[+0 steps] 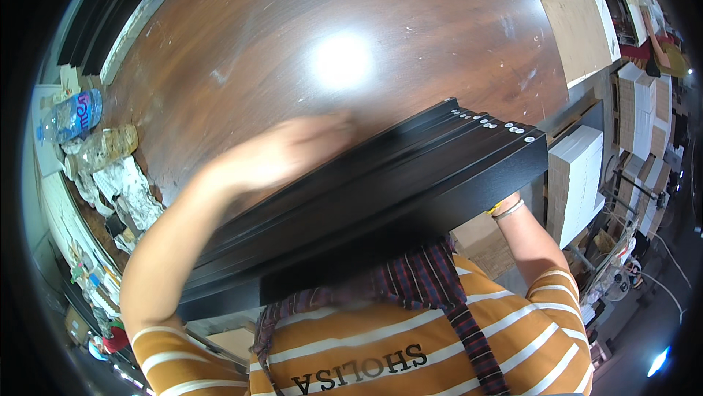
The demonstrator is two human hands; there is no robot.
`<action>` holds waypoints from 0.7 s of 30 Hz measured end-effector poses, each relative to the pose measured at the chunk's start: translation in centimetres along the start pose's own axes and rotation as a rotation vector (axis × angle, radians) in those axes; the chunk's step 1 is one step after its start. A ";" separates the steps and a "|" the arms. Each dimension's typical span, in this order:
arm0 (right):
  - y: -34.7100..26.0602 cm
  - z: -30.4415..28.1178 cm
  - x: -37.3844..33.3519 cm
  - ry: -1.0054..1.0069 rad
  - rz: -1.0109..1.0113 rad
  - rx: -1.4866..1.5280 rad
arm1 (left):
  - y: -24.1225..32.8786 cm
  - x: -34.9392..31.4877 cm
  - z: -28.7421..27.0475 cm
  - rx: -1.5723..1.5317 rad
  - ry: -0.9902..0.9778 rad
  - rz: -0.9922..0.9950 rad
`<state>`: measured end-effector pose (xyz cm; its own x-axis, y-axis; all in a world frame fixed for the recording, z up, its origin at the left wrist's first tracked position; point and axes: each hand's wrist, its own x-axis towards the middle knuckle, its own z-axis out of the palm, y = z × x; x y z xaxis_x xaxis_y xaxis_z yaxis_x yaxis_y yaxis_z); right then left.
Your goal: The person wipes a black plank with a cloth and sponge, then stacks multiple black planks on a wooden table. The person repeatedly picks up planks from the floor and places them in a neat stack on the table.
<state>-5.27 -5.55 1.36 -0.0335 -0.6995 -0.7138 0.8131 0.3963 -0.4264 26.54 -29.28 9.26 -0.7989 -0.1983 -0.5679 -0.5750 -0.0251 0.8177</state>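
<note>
several black boards [381,194] | left hand [304,148] at far edge, blurred | right hand [511,199] mostly hidden at right end | grips: can't tell

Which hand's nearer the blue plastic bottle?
Left. Left hand, blurred, is near the black panels, right of the bottle; right wrist is farther right, its hand hidden.

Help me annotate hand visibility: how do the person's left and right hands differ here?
The left hand shows nearly whole but blurred; the right hand is mostly hidden by the long black boards.
The left hand appears by the boards' far long edge; the right is below their right end.
The left wrist is bare; the right wrist wears a pale bracelet.
Both arms have striped sleeves.
</note>
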 end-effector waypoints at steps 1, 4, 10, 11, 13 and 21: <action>0.3 -0.2 0.0 -0.001 -0.004 0.011 | 0.8 3.5 0.6 -0.033 -0.127 0.017; 1.3 -0.7 0.1 0.006 -0.011 0.047 | 2.3 9.7 4.2 -0.193 -0.192 -0.039; 2.0 -1.6 0.3 0.013 -0.017 0.063 | 1.2 11.2 7.1 -0.266 -0.120 0.075; 2.0 -1.6 0.4 0.012 -0.016 0.060 | 0.9 11.1 7.2 -0.323 -0.140 0.074; 1.8 -1.6 0.6 0.010 -0.017 0.050 | 0.7 10.9 7.2 -0.396 -0.205 0.007; 0.5 -1.5 0.8 -0.002 -0.023 -0.026 | 1.8 10.5 6.9 -0.285 -0.177 0.084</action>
<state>-5.74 -5.01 -0.25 -0.0506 -0.7097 -0.7027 0.7967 0.3956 -0.4569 15.88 -24.68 4.09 -0.8741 -0.0391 -0.4841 -0.4531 -0.2937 0.8417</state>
